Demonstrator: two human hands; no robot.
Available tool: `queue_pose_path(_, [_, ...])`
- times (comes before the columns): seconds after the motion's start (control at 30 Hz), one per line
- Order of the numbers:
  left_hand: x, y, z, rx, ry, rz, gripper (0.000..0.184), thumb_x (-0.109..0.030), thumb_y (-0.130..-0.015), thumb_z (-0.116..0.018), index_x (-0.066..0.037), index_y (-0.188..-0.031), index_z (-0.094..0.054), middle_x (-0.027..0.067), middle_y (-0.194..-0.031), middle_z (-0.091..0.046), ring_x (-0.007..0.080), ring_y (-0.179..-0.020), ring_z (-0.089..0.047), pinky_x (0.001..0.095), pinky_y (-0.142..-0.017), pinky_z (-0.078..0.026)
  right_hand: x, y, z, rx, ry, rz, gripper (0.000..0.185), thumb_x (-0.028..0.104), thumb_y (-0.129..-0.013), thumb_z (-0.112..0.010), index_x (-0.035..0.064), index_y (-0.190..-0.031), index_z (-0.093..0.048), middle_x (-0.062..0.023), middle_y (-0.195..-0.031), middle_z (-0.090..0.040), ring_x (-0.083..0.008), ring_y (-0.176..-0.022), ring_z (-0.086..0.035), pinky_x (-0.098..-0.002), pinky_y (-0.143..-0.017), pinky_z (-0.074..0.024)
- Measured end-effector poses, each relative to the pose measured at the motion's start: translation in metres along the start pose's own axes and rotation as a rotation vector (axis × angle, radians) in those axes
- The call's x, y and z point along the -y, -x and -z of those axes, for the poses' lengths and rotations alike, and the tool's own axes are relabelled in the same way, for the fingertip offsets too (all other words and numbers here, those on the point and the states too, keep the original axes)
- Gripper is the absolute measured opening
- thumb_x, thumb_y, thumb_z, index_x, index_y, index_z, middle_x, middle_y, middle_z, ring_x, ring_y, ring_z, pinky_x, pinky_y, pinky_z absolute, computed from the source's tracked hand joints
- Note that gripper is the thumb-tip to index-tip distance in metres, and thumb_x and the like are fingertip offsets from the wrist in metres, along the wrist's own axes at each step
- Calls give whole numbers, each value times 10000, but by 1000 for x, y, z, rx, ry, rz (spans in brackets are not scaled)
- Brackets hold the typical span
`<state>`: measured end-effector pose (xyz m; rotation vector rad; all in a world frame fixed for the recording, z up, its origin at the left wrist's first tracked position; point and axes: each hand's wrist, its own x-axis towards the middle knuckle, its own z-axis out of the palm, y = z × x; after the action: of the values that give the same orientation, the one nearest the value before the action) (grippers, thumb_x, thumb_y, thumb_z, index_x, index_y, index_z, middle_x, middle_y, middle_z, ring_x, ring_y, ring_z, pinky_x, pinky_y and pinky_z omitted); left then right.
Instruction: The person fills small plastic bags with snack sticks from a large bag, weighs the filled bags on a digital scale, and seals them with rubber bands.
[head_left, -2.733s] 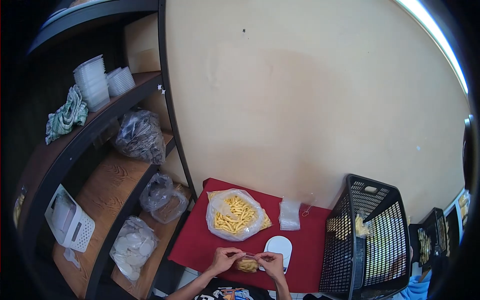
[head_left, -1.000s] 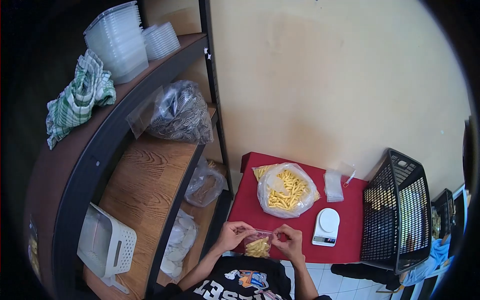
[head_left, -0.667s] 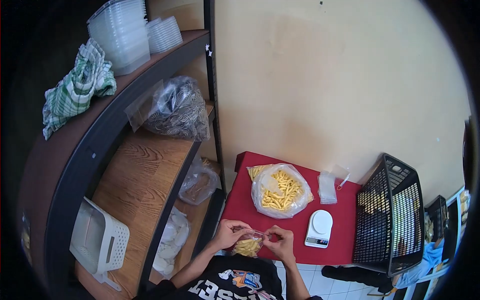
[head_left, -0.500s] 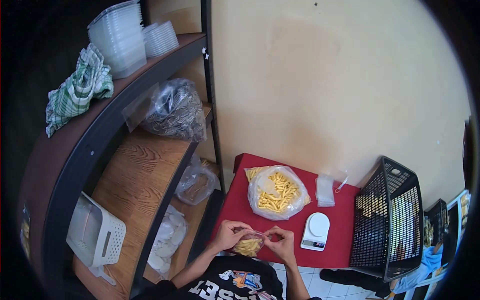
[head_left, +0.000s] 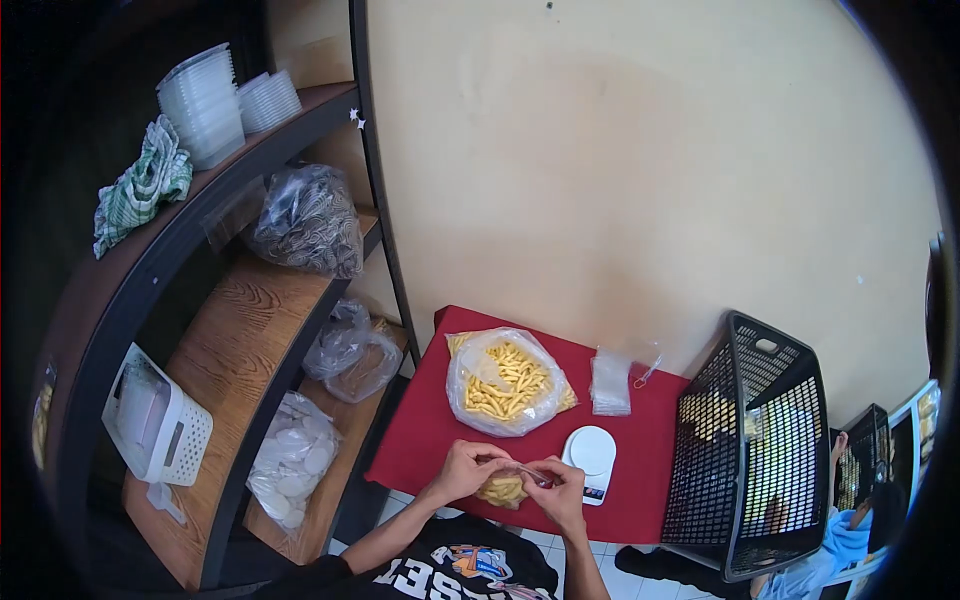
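Observation:
My left hand pinches one side of the top edge of a small clear plastic bag at the table's front edge. Yellow stick-shaped snacks fill the lower part of this bag. Opposite it, my right hand grips the other side of the bag's mouth, fingers and thumb pressed together. Just beyond my hands sits a large open plastic bag full of the same yellow snacks. A white digital kitchen scale stands right of my right hand, its display partly covered by that hand.
On the red-covered table, flat clear bags lie near the wall. A tall black plastic crate stands at the right, with a person in blue beyond it. Left is a wooden shelf with bagged goods and a white basket.
The view has turned, so the table and shelf sit further left. My hands still hold the small bag's top edge, and the right fingers have shifted along it.

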<state>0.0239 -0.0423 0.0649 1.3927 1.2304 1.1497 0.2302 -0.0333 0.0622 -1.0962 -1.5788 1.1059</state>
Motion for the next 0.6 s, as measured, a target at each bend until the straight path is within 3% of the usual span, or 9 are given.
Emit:
queue_pose_path(0.27, [1, 4, -33, 80, 195, 62, 123, -71, -926, -752, 26, -998, -774, 76, -881, -775, 85, -817, -713, 233, -717, -571, -6, 13, 39, -40, -33, 71, 110, -59, -747, -747, -66, -856, -742, -89, -738, -699, -126, -681, -631, -265, -625, -481])
queue_pose_path(0.6, [-15, 16, -52, 42, 89, 45, 87, -57, -930, -735, 11, -970, -771, 68, -859, -771, 82, -787, -709, 238, -700, -563, 0, 16, 45, 44, -101, 87, 107, -77, -759, -744, -70, -865, -734, -83, -774, -694, -114, -708, -626, -257, -636, -484])
